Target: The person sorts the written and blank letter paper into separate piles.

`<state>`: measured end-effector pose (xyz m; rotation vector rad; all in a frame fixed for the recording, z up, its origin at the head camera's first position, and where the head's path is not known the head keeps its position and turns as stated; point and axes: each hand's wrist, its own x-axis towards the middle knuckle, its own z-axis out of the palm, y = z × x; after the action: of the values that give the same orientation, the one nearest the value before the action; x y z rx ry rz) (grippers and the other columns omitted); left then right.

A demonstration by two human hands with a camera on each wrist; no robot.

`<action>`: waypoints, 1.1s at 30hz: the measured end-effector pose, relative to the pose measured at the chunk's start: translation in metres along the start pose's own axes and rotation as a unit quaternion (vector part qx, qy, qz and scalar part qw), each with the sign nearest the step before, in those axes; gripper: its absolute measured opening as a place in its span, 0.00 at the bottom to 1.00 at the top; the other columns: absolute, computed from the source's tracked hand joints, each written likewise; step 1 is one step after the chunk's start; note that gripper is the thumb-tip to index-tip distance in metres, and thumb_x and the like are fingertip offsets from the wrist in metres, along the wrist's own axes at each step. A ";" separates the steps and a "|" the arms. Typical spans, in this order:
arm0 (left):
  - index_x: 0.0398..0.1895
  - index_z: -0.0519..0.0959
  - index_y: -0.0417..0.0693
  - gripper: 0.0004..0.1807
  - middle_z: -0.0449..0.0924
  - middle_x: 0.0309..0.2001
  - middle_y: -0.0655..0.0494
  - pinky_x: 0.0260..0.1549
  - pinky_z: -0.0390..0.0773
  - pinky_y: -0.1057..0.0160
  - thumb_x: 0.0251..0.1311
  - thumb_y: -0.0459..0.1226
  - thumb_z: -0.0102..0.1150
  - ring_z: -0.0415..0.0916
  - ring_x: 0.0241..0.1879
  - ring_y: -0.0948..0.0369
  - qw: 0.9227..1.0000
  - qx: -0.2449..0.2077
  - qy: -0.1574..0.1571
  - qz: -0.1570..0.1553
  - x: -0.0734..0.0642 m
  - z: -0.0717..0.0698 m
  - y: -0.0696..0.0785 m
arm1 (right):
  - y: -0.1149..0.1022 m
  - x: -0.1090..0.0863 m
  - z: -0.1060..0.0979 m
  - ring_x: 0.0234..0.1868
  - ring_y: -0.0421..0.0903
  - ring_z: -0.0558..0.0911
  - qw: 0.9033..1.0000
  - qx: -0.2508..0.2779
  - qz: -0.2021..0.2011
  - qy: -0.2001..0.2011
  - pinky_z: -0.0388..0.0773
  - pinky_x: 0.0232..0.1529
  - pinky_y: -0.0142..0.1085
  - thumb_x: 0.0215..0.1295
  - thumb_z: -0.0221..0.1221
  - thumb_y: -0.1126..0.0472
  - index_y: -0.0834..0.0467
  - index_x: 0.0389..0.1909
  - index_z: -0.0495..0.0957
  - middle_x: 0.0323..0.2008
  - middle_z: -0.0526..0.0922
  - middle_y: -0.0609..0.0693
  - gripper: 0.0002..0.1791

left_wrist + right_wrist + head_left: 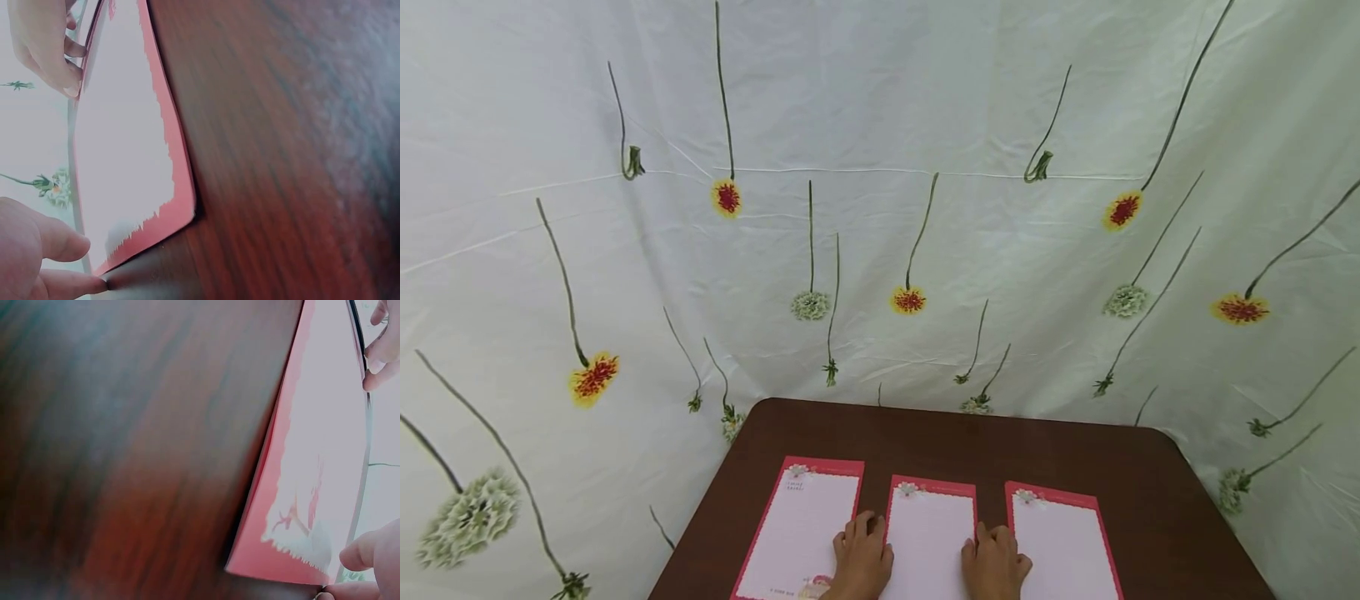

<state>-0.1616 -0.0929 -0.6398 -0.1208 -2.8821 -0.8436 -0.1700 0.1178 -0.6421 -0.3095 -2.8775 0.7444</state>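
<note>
Three white notepads with red borders lie side by side on the table: a left notepad (pixel 805 525), a middle notepad (pixel 929 533) and a right notepad (pixel 1062 542). My left hand (pixel 861 560) is at the left edge of the middle one, in the gap beside the left notepad. At its right edge, my right hand (pixel 992 562) touches it, near the right notepad. Each wrist view shows fingers and thumb by a corner of the middle notepad, relaxed and a little apart. The notepad's lower end is cut off in the head view.
The dark brown table (pixel 955 437) has rounded far corners. Behind and around it hangs a pale cloth (pixel 880 100) printed with flowers on long stems.
</note>
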 end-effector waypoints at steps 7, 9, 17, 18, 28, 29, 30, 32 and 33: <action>0.59 0.81 0.31 0.21 0.71 0.61 0.40 0.52 0.62 0.33 0.66 0.35 0.63 0.66 0.61 0.41 1.000 -0.019 -0.006 -0.020 0.002 0.003 0.002 | -0.001 0.000 0.001 0.52 0.60 0.74 1.000 0.000 0.005 -0.003 0.62 0.46 0.61 0.67 0.64 0.58 0.69 0.58 0.83 0.46 0.77 0.61 0.24; 0.59 0.81 0.31 0.21 0.71 0.62 0.40 0.52 0.61 0.33 0.66 0.35 0.62 0.65 0.61 0.41 0.999 -0.030 -0.008 -0.029 0.002 0.004 0.003 | -0.001 0.000 0.002 0.52 0.60 0.74 1.000 0.001 0.004 -0.001 0.62 0.46 0.61 0.67 0.64 0.58 0.69 0.58 0.83 0.46 0.77 0.61 0.24; 0.57 0.82 0.31 0.21 0.71 0.62 0.38 0.53 0.60 0.33 0.64 0.34 0.60 0.64 0.63 0.40 0.998 -0.053 0.000 -0.046 0.002 0.007 0.007 | -0.001 0.000 0.003 0.51 0.62 0.75 1.000 -0.004 -0.001 0.003 0.63 0.46 0.62 0.66 0.63 0.58 0.68 0.57 0.83 0.45 0.77 0.62 0.23; 0.57 0.82 0.31 0.21 0.71 0.62 0.38 0.53 0.60 0.32 0.64 0.33 0.59 0.63 0.63 0.39 0.997 -0.057 -0.002 -0.046 0.002 0.007 0.007 | -0.001 0.000 0.003 0.51 0.61 0.75 1.000 -0.004 0.000 0.003 0.63 0.46 0.61 0.66 0.63 0.58 0.68 0.57 0.83 0.45 0.77 0.62 0.23; 0.59 0.82 0.32 0.21 0.72 0.63 0.39 0.55 0.58 0.30 0.65 0.35 0.59 0.64 0.64 0.39 0.994 -0.084 -0.021 -0.069 0.005 0.003 0.008 | -0.002 0.001 0.002 0.51 0.62 0.75 1.000 -0.007 0.001 -0.007 0.63 0.47 0.62 0.67 0.63 0.58 0.69 0.57 0.82 0.46 0.77 0.63 0.23; 0.60 0.81 0.32 0.21 0.72 0.63 0.39 0.55 0.58 0.30 0.66 0.34 0.59 0.64 0.64 0.39 0.994 -0.084 -0.025 -0.070 0.005 0.003 0.008 | -0.003 0.001 0.002 0.51 0.62 0.75 1.000 -0.007 0.002 -0.007 0.63 0.47 0.62 0.67 0.63 0.58 0.69 0.57 0.82 0.46 0.77 0.63 0.23; 0.61 0.81 0.32 0.22 0.71 0.63 0.38 0.56 0.58 0.30 0.66 0.34 0.59 0.64 0.64 0.39 0.993 -0.084 -0.029 -0.073 0.005 0.002 0.009 | -0.003 0.001 0.001 0.51 0.62 0.75 1.000 -0.007 0.002 -0.007 0.63 0.48 0.62 0.67 0.63 0.58 0.69 0.57 0.82 0.46 0.77 0.63 0.23; 0.62 0.80 0.34 0.22 0.72 0.62 0.39 0.54 0.60 0.31 0.66 0.34 0.58 0.65 0.61 0.41 0.994 -0.084 -0.023 -0.072 0.004 0.002 0.010 | -0.004 0.000 0.001 0.51 0.62 0.75 1.000 -0.007 0.002 -0.006 0.62 0.47 0.62 0.67 0.63 0.58 0.69 0.57 0.82 0.46 0.77 0.63 0.23; 0.63 0.80 0.35 0.22 0.73 0.61 0.40 0.53 0.61 0.33 0.67 0.33 0.58 0.65 0.60 0.42 0.994 -0.081 -0.021 -0.073 0.004 0.001 0.011 | -0.004 0.000 0.000 0.51 0.62 0.75 1.000 -0.006 0.001 -0.005 0.62 0.47 0.62 0.67 0.63 0.58 0.69 0.57 0.82 0.46 0.77 0.63 0.23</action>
<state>-0.1643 -0.0823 -0.6343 0.0572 -2.8855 -1.1128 -0.1707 0.1144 -0.6402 -0.3125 -2.8916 0.7326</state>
